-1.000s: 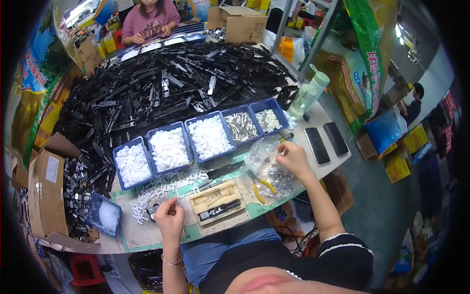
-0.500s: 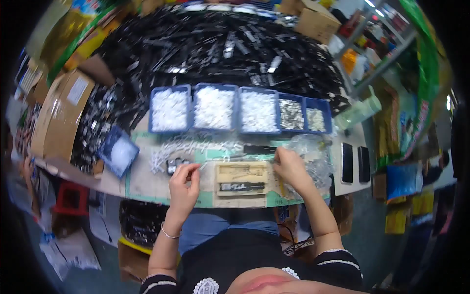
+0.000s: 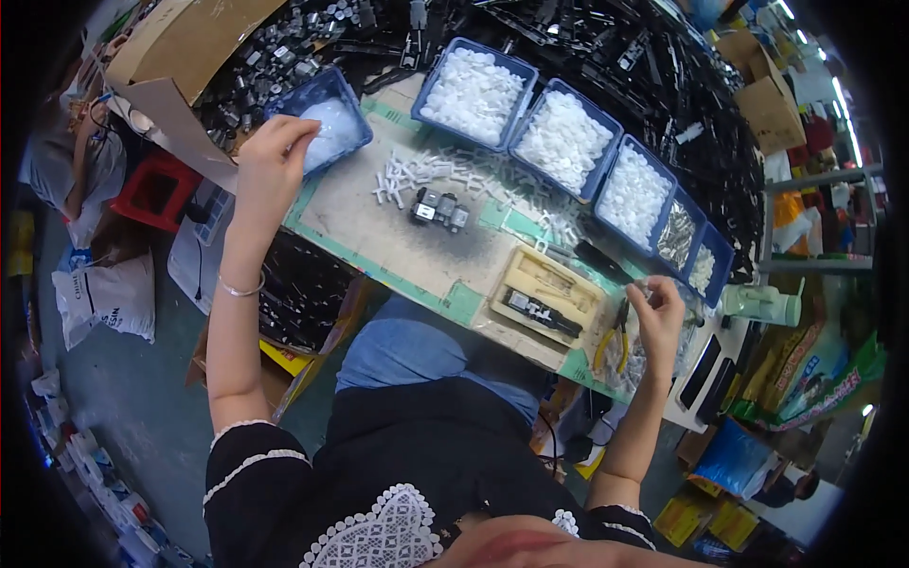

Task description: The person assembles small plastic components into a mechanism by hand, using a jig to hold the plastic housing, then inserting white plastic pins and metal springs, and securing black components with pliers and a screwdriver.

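My left hand (image 3: pixel 273 168) is at the near edge of a small blue bin (image 3: pixel 358 140) holding a pale, whitish material. Its thumb and fingers are pinched together, and whatever they hold is too small to make out. My right hand (image 3: pixel 663 317) hovers with curled fingers above the right end of the bench, beside yellow-handled pliers (image 3: pixel 613 350); its grip contents are unclear. Between the hands, a cream fixture block (image 3: pixel 568 284) carries a black mechanical part (image 3: pixel 542 312) in its near slot. A dark elongated part (image 3: pixel 601 259) lies just behind the block.
Small black-and-metal blocks (image 3: pixel 439 210) sit beside scattered white plastic pieces (image 3: pixel 407 175). Several blue bins (image 3: pixel 516 135) of white and metal parts stand behind. Beyond lies a heap of black parts (image 3: pixel 606 47). Phones (image 3: pixel 705 374) and a pale green bottle (image 3: pixel 762 303) are at right.
The view has turned toward the left. My left hand has moved from the bench beside the fixture block to the small blue bin. My right hand has drawn away from the dark elongated part.
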The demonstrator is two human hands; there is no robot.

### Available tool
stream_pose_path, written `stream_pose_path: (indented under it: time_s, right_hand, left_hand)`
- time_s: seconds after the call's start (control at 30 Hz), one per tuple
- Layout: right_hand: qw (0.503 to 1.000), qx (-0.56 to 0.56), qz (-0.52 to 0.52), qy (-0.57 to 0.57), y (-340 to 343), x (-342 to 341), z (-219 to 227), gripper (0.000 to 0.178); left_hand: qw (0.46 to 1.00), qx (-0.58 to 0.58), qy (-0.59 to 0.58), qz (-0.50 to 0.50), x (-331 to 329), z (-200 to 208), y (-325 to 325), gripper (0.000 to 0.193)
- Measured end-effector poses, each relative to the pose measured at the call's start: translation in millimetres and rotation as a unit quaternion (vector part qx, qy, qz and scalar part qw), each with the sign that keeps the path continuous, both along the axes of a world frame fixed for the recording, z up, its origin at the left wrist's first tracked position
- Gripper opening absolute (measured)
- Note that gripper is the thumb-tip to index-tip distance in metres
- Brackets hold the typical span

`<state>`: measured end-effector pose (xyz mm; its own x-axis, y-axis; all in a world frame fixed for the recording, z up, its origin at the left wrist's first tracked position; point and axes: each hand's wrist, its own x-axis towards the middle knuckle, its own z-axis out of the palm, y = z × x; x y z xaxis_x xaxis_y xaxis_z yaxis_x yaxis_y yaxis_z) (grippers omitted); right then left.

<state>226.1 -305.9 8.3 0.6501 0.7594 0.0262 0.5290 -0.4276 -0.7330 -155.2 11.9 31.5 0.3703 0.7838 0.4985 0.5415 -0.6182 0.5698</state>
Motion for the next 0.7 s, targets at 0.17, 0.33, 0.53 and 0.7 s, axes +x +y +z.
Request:
stream_pose_path:
  time_s: [0.17, 0.33, 0.53, 0.7]
  right_hand:
    - [0.991, 0.078, -0.019, 0.103, 8, -9, 7, 0.015]
    - [0.980, 0.056, -0.016, 0.191, 5, -7, 5, 0.013]
    - [0.949, 0.177, -0.024, 0.258, 7, -28, 31, 0.021]
    - [0.938, 0.234, 0.118, 0.228, 39, -69, 40, 0.030]
  left_hand:
    - [0.969, 0.125, 0.200, -0.072, 6, -12, 20, 0.007]
    - [0.950, 0.147, 0.262, -0.081, 9, -20, 27, 0.006]
    - [0.994, -0.013, 0.085, -0.065, 17, 15, -4, 0.008]
    - [0.904, -0.331, -0.228, -0.146, 45, 16, -59, 0.012]
